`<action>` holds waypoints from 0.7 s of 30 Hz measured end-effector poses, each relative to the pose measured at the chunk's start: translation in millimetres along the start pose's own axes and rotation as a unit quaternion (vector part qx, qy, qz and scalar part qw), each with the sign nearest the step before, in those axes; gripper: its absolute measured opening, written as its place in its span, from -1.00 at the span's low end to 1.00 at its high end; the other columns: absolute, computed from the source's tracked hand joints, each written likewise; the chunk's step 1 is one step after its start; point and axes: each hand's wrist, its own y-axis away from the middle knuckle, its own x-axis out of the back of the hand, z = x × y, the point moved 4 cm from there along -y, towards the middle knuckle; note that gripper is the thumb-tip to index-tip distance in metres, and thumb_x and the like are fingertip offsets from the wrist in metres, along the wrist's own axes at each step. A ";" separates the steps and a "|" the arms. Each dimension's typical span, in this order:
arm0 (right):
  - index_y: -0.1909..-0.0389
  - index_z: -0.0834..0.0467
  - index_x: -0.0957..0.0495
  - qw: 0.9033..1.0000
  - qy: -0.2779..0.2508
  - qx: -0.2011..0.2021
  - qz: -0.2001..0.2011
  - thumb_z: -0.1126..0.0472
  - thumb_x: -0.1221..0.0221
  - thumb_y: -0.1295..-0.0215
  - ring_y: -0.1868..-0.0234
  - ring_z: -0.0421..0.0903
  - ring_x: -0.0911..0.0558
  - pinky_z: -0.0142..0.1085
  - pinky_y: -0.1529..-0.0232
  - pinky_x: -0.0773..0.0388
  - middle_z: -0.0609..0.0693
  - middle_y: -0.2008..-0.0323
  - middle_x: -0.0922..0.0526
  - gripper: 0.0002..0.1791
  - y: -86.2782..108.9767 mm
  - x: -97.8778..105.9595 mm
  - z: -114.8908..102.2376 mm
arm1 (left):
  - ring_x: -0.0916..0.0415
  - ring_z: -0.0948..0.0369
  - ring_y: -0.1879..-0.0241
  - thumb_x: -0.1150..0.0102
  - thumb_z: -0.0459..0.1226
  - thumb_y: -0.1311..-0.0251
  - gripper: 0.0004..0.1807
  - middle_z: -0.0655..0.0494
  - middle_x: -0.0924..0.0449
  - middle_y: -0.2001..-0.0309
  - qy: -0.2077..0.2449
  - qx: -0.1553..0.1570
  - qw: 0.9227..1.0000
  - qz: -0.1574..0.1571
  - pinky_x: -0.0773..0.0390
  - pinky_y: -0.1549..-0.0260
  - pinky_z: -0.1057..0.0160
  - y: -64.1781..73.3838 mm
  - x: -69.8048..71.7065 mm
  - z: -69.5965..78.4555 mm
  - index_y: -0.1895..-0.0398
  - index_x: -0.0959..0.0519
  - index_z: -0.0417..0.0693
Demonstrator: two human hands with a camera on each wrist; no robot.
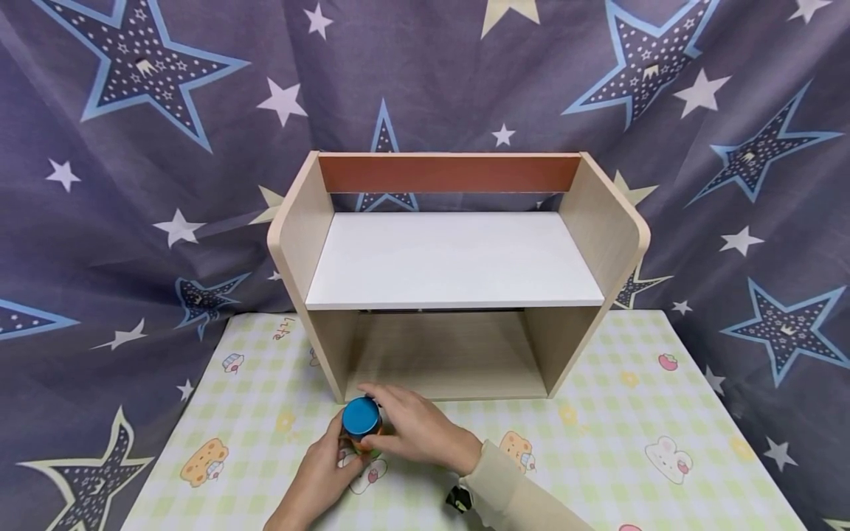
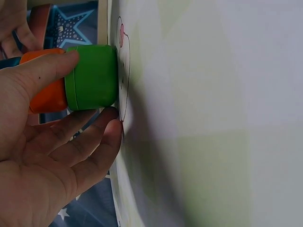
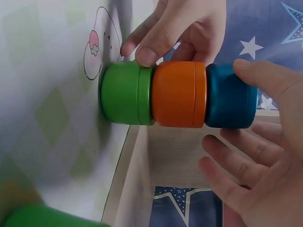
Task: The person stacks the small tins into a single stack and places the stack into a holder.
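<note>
Three small round canisters stand in an upright stack on the tablecloth, in front of the shelf's left corner. The blue canister [image 1: 361, 417] is on top, the orange canister [image 3: 179, 94] in the middle and the green canister [image 2: 94, 78] at the bottom. My left hand [image 1: 320, 468] grips the stack low down, its thumb on the green canister near the orange one. With thumb and fingers on opposite sides, my right hand [image 1: 421, 428] holds the blue canister. From the head view, the lower two canisters are mostly hidden.
A wooden two-tier shelf [image 1: 454, 258] with a white upper board stands just behind the hands. Checked cloth [image 1: 617, 442] covers the table, and a star-patterned curtain [image 1: 432, 74] hangs behind. A partly visible green object [image 3: 52, 217] sits at the right wrist view's lower edge.
</note>
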 end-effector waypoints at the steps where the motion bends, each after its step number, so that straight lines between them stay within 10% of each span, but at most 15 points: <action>1: -0.52 0.06 -0.16 1.000 0.001 -0.002 0.001 -0.10 -0.32 -0.31 -0.25 -0.13 -0.50 -0.27 -0.20 -0.48 0.03 -0.28 -0.48 -0.13 0.3 1.0 -0.3 | -0.57 0.02 -0.09 -0.46 -0.24 -0.15 -0.12 -0.07 -0.58 -0.16 0.000 0.000 1.000 0.000 -0.61 0.02 -0.05 -0.1 0.1 0.1 -0.49 -0.20 -0.12; 21: -0.53 0.00 -0.15 0.998 -0.011 -0.042 0.034 -0.02 -0.34 -0.32 -0.13 -0.21 -0.56 -0.27 -0.11 -0.54 -0.10 -0.20 -0.53 -0.15 26.4 36.4 0.4 | -0.61 0.00 -0.02 -0.50 -0.27 -0.10 -0.09 -0.11 -0.60 -0.11 0.006 0.009 1.000 -0.011 -0.65 0.10 0.01 -0.6 -2.1 1.7 -0.47 -0.21 -0.14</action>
